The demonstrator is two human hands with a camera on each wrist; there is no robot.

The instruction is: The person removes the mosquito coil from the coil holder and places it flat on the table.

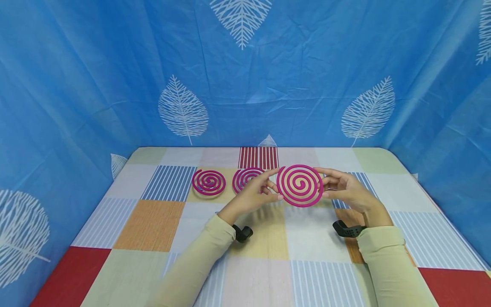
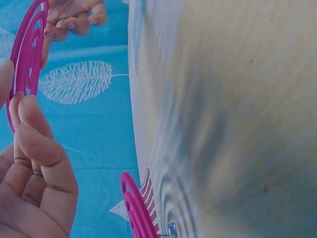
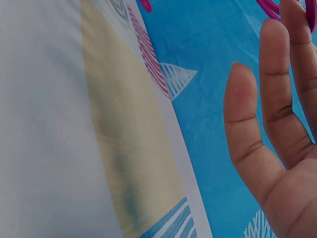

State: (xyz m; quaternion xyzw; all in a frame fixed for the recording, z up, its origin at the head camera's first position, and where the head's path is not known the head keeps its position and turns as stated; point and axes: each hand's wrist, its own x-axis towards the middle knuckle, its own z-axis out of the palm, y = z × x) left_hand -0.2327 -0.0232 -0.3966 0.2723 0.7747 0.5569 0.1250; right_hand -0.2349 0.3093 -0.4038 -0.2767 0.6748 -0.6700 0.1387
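Between both hands a pink mosquito coil [image 1: 300, 186] is held up above the table, its flat spiral face towards the head camera. My left hand [image 1: 253, 192] grips its left edge, thumb low and index finger high; the left wrist view shows fingertips [image 2: 25, 99] against the coil. At the opposite edge my right hand [image 1: 345, 188] holds it between index finger and thumb. In the right wrist view, the other fingers [image 3: 242, 109] extend away from the coil's visible piece [image 3: 270, 7]. A second coil [image 1: 239, 181] lies partly hidden behind the left hand.
Another pink coil [image 1: 209, 182] lies further left on the table. A patchwork-patterned cloth [image 1: 149, 226] covers the tabletop. Blue curtains [image 1: 291, 85] with white leaf prints surround its back and sides. Each wrist wears a black band mount [image 1: 347, 230].
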